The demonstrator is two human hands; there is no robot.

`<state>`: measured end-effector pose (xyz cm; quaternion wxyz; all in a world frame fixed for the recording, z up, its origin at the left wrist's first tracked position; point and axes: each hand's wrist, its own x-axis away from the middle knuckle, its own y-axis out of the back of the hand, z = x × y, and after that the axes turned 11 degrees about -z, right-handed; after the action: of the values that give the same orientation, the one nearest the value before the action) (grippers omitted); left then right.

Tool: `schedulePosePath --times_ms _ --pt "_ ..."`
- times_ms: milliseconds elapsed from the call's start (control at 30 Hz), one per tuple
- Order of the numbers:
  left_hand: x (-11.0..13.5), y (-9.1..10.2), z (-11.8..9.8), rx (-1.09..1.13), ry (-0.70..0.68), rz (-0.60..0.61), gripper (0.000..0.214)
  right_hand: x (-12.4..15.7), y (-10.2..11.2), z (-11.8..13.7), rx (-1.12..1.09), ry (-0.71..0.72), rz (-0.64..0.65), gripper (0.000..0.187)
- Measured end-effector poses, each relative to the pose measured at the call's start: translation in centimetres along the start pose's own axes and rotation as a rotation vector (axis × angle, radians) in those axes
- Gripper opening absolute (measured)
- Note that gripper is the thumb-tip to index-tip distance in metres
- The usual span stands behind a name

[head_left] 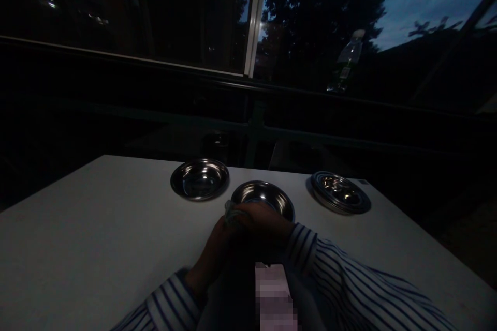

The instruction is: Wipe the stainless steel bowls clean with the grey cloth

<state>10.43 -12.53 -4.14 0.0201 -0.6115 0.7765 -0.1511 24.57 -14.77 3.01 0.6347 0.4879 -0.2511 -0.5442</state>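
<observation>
My left hand (224, 231) and my right hand (262, 215) meet in front of me over the white table. Both are closed around a crumpled pale-green cloth (232, 212), part of which sticks out at the left of the joined hands. Most of the fingers are dark and hard to make out. Just behind the hands stands a shiny metal bowl (267, 190), its near side hidden by them. A second metal bowl (202, 178) sits farther back to the left. At the right back lies what looks like a small stack of metal dishes (341, 194).
The white table (97, 238) ends at a far edge before a dark window area. A clear plastic bottle (348, 59) with a pale cap stands by the window. A blurred-out rectangular pinkish thing (275, 297), maybe a phone, shows below my hands.
</observation>
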Motion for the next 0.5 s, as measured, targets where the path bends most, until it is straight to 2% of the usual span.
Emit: schedulePosePath --times_ms 133,233,300,500 --pt "-0.5 0.3 0.5 -0.097 -0.076 0.002 0.037 -0.2 0.2 -0.2 -0.016 0.018 0.054 0.024" --pt "-0.8 0.4 0.7 -0.058 -0.082 0.089 0.039 -0.7 0.3 -0.1 -0.007 0.026 0.049 0.027" --pt "-0.7 0.1 0.4 -0.035 -0.070 0.115 0.038 -1.2 0.3 0.1 0.060 0.045 0.056 0.027" --pt "0.0 -0.6 -0.6 -0.080 -0.095 0.096 0.034 -3.0 0.3 0.5 0.247 0.023 0.042 0.027"
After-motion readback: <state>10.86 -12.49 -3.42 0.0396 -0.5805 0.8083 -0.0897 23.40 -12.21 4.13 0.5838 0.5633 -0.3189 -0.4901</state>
